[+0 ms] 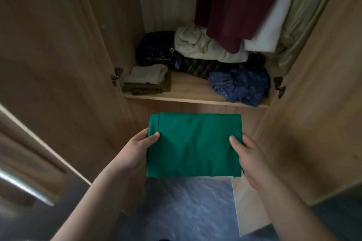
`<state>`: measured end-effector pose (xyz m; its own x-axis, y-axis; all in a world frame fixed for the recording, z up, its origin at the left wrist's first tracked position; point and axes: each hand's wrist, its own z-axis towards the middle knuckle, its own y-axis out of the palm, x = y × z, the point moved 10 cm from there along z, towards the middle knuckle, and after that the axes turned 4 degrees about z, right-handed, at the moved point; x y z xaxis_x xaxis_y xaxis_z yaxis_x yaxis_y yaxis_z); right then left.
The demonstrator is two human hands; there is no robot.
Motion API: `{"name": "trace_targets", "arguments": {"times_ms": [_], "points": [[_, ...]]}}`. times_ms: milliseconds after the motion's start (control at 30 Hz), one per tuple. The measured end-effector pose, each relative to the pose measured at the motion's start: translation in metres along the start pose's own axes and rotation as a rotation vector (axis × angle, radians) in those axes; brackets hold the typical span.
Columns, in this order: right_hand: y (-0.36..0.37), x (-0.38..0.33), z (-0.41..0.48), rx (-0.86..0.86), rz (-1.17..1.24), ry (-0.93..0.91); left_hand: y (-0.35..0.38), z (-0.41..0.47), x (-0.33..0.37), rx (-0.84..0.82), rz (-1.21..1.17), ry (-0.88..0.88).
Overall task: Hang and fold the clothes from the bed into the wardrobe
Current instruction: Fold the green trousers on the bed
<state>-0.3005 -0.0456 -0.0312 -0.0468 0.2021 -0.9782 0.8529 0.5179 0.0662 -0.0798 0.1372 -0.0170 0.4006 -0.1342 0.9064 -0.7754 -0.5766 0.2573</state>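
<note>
A folded green garment (194, 145) is held flat in front of the open wardrobe, below its shelf (188, 88). My left hand (137, 148) grips the garment's left edge, thumb on top. My right hand (248, 154) grips its right edge the same way. On the shelf's left front lies a small folded pile, a beige piece (147, 76) on an olive one (148, 88).
A crumpled blue cloth (241, 86) lies at the shelf's right. Dark and cream clothes (195, 45) are heaped at the back. Maroon (231, 6), white and pale green garments hang above. Both wardrobe doors (58, 55) stand open at my sides. Blue marbled floor (186, 205) is below.
</note>
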Motion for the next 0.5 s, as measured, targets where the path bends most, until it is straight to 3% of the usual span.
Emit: {"name": "trace_targets", "arguments": {"times_ms": [167, 500], "points": [[0.015, -0.011, 0.099, -0.011, -0.096, -0.033, -0.018, 0.088, 0.025, 0.057, 0.010, -0.022], [0.042, -0.030, 0.309, 0.192, -0.400, -0.007, -0.038, 0.338, 0.078, 0.066, 0.117, -0.074]]}}
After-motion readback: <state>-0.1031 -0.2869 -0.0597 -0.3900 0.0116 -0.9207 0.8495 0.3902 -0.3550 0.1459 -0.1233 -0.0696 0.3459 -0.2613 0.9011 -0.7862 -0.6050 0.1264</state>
